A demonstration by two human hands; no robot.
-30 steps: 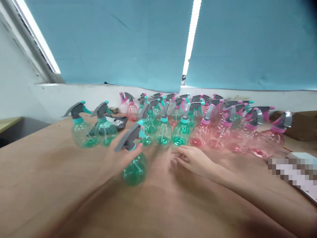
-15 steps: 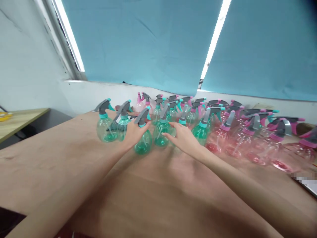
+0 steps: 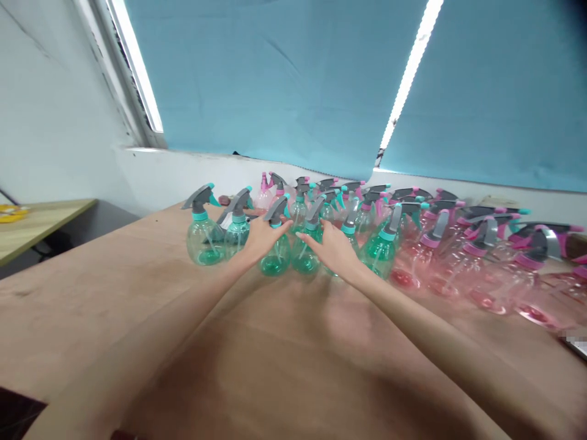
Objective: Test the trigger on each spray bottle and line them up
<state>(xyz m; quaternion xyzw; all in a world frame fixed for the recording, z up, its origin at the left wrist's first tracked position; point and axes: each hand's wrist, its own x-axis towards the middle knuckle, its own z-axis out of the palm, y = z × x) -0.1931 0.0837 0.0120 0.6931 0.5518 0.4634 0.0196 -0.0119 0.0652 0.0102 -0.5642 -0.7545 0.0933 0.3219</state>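
Note:
A row of clear green spray bottles with grey triggers and turquoise collars stands upright on the table. My left hand [image 3: 262, 237] is closed around the upper part of one green spray bottle [image 3: 275, 260], thumb near its collar. Beside it, my right hand [image 3: 337, 247] is at the shoulder of the neighbouring green spray bottle [image 3: 306, 256]. Its thumb crosses the bottle's front, and its other fingers are partly hidden behind. Left of my hands stand two more green bottles, one of them at the row's end [image 3: 205, 241]. Another green bottle [image 3: 380, 249] stands to the right.
Pink spray bottles [image 3: 458, 269] continue the front row to the right. Behind are more pink and green bottles [image 3: 367, 208], against a white wall with blue blinds [image 3: 275, 79]. A flat dark-edged object [image 3: 575, 348] lies at the right edge. Another table [image 3: 46, 223] stands far left.
My left hand has pushed its green bottle slightly back, closer in line with the others. My right hand has shifted a little left onto the neighbouring bottle. The view has moved slightly.

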